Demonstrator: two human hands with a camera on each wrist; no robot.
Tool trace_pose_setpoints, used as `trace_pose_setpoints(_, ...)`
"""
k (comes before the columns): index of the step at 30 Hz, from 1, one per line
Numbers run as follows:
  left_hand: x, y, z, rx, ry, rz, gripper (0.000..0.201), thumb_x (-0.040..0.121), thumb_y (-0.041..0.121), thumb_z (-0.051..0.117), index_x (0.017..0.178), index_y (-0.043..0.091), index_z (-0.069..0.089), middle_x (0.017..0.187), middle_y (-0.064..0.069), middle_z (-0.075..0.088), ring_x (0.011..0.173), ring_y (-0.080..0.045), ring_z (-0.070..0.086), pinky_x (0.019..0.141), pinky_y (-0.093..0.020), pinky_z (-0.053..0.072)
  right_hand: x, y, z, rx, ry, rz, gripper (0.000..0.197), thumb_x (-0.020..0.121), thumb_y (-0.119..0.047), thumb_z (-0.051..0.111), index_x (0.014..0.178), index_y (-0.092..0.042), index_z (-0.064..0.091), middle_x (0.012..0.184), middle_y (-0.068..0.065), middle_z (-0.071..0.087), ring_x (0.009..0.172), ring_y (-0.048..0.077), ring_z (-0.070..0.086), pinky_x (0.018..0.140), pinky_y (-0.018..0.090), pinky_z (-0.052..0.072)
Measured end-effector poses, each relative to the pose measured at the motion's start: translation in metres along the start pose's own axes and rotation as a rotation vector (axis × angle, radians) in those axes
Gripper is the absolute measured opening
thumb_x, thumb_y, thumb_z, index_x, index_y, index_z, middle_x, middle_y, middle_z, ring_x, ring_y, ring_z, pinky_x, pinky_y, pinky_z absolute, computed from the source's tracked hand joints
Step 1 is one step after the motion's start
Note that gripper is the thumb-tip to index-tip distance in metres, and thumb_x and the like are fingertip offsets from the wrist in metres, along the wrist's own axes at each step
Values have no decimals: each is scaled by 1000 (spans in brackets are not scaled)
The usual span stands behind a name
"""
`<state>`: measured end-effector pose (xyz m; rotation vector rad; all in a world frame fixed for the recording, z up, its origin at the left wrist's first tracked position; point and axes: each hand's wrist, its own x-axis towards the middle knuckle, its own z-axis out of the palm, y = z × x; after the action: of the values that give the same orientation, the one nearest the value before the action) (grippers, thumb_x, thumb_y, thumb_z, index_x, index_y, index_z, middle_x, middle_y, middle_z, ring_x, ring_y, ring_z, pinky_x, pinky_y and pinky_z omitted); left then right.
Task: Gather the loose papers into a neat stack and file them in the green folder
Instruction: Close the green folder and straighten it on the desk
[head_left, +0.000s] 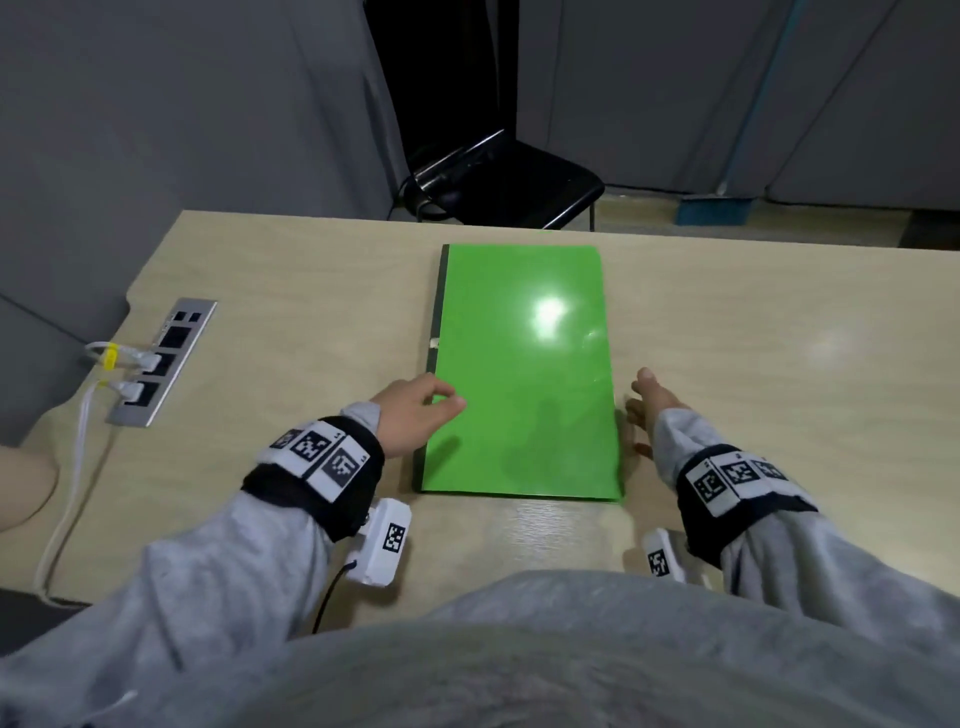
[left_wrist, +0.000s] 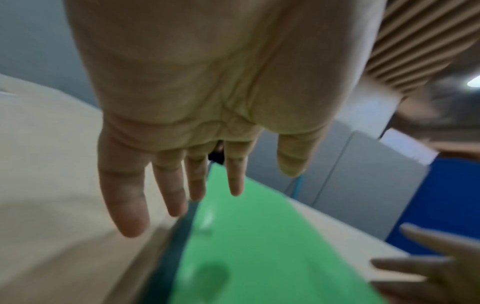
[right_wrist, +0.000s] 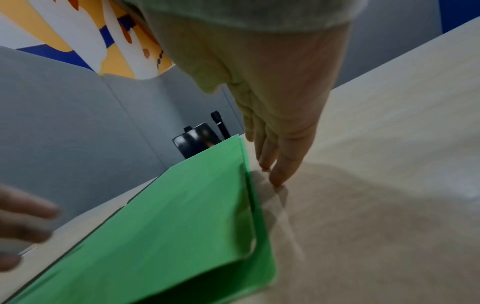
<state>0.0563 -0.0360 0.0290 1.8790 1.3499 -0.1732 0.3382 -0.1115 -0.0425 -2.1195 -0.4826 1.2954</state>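
The green folder (head_left: 519, 374) lies closed on the wooden desk (head_left: 753, 364), its dark spine on the left. No loose papers show in any view. My left hand (head_left: 415, 410) hovers over the folder's near left edge; in the left wrist view its fingers (left_wrist: 182, 185) are straight and spread above the spine, holding nothing. My right hand (head_left: 649, 410) stands edge-on just right of the folder, fingers (right_wrist: 275, 168) straight, tips touching the desk beside the folder (right_wrist: 168, 226). The top cover bulges slightly at the near right corner.
A metal socket panel (head_left: 161, 364) with white cables (head_left: 78, 441) plugged in is set into the desk's left side. A black chair (head_left: 509, 182) stands behind the far edge. Grey partitions surround the desk.
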Motion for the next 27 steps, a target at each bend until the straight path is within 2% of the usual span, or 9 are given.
trace_pose_setpoints(3,10,-26,15,43,-26,-136,58,93,49,43,140,15,40,147,-12,46,130,-29,48,108,-38,38,-26,-7,11,-81,-55,-71,57,93,-51,35,136,-14,41,143,14,45,128,31,46,108,45,38)
trace_pose_setpoints(5,11,-36,23,48,-47,-152,60,93,48,44,142,13,38,148,-13,44,131,-28,47,108,-36,37,-50,-11,18,-217,-87,-95,55,94,-46,37,142,-19,31,148,12,37,132,30,40,110,42,34)
trace_pose_setpoints(8,13,-48,25,20,-22,-146,60,92,45,48,141,11,40,149,-13,43,132,-27,46,109,-35,37,-74,-16,30,-386,-126,-88,65,91,-59,33,145,-28,17,153,12,28,137,33,31,111,50,27)
trace_pose_setpoints(12,11,-74,8,-12,10,-194,61,92,47,46,141,11,40,149,-13,42,132,-28,45,109,-37,36,-79,-38,58,-307,-211,-53,61,95,-51,33,148,-27,14,159,7,11,145,27,14,115,47,15)
trace_pose_setpoints(16,8,-115,-22,-21,28,-241,61,92,46,47,141,11,40,150,-12,41,134,-28,43,110,-37,35,-82,-61,105,-444,-231,-111,61,95,-53,31,148,-27,15,158,8,12,144,28,16,115,47,16)
trace_pose_setpoints(21,9,-168,-66,-51,49,-293,61,92,48,46,140,12,41,150,-11,42,134,-27,44,111,-39,35,-84,-89,165,-612,-303,-158,60,97,-51,23,149,-24,9,159,7,5,146,24,10,117,41,10)
trace_pose_setpoints(27,15,-208,-98,-73,70,-299,58,93,46,46,138,11,45,148,-11,45,132,-27,46,107,-35,35,-89,-109,211,-700,-311,-165,60,97,-51,17,149,-22,6,159,9,6,146,23,11,118,38,9)
